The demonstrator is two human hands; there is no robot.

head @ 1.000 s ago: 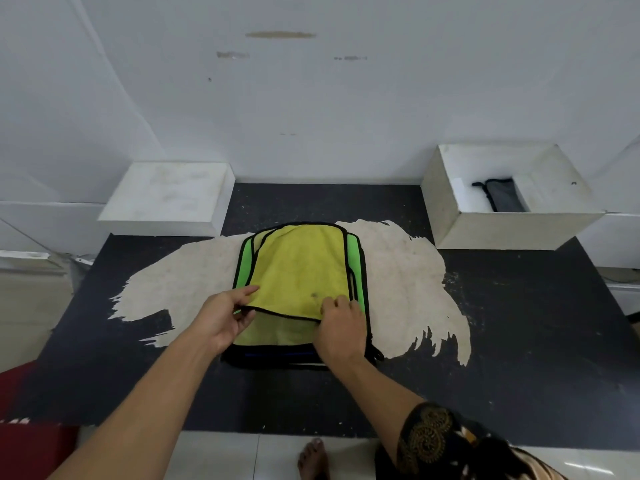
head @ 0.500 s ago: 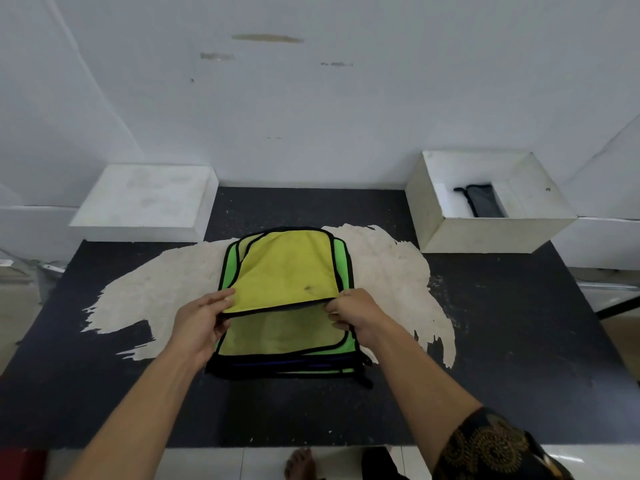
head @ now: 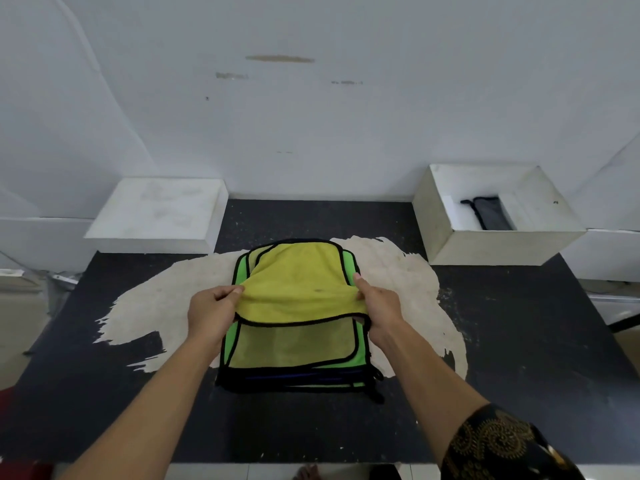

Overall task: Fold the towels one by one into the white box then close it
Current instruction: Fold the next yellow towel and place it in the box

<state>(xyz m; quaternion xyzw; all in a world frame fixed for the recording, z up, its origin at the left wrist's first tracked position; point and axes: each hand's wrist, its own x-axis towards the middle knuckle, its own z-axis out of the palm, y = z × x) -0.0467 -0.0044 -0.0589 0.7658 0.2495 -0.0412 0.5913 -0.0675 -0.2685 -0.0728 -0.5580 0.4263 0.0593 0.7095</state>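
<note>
- Left grip [head: 211, 313] and right grip [head: 381, 306] each pinch a side edge of the top yellow towel [head: 298, 282], on the stack [head: 294, 351] in the middle of the worktop [head: 519, 358], nearer its front edge;
- to fold well, carry the raised near hem evenly to the far hem, corners matched, lower towels undisturbed;
- its long axis runs front to back; the white box [head: 502, 245] stands open at the back right corner.

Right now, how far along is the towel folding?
Done: one dark towel lies in the open white box. In hand: left hand and right hand pinch the top yellow towel by its sides, near edge raised off the stack. Left: folding it, the remaining stack, then closing the box with what looks like its lid.
</note>
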